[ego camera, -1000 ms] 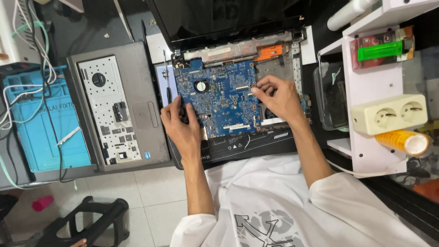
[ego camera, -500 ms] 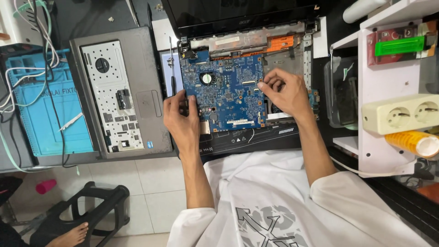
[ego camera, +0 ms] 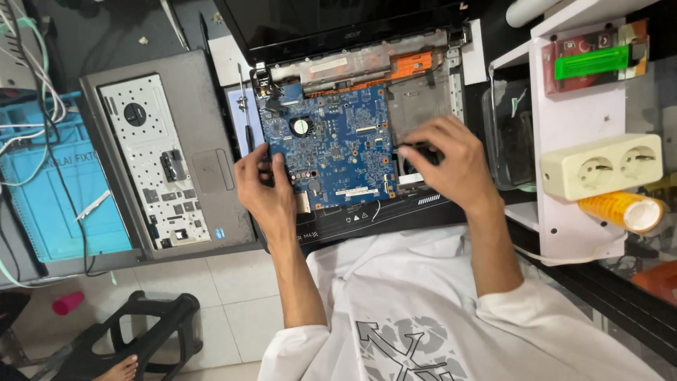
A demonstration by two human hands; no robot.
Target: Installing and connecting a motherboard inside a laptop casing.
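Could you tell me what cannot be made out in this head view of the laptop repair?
- Right hand: its fingers curl over a dark part beside the blue circuit board; the hand hides that part.
- Left hand: it covers the board's left edge, so the grip there is unseen.
- Laptop screen: cut off by the top edge.
- Board components: too small to identify.
- Orange roll: partly behind the white socket block.

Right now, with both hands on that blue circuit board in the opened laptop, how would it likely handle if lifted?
The blue circuit board looks thin and flat, so probably stiff yet light. Its dense small parts suggest it is fragile. The left hand grips its edge and the right hand rests at its right side, so edge-holding seems wise.
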